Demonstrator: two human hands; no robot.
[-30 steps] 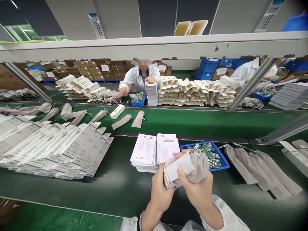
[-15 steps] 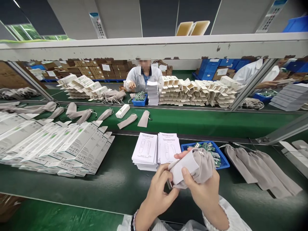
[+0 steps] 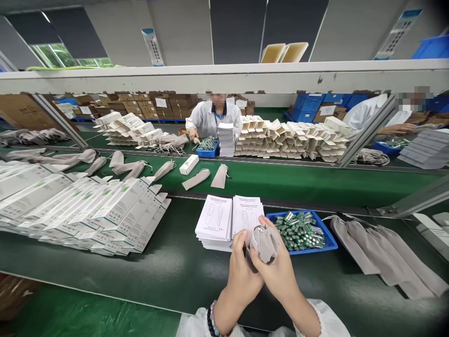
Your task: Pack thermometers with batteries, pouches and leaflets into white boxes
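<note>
Toward five o'clock, left hand (image 3: 242, 278) and right hand (image 3: 282, 278) grip a drawstring pouch (image 3: 268, 244); slack fingers could drop it into the battery tray (image 3: 329, 238) at their two o'clock.

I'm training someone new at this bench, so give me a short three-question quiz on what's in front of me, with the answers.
1. Multiple choice: What are the left hand and right hand holding together?
A) a marker pen
B) a gray cloth pouch
C) a roll of tape

2. True or false: The printed booklets are stacked to the left of the near blue tray.

3. Fill in the blank: The small cylinders in that tray are green and ____.

Key: 1. B; 2. True; 3. silver
</note>
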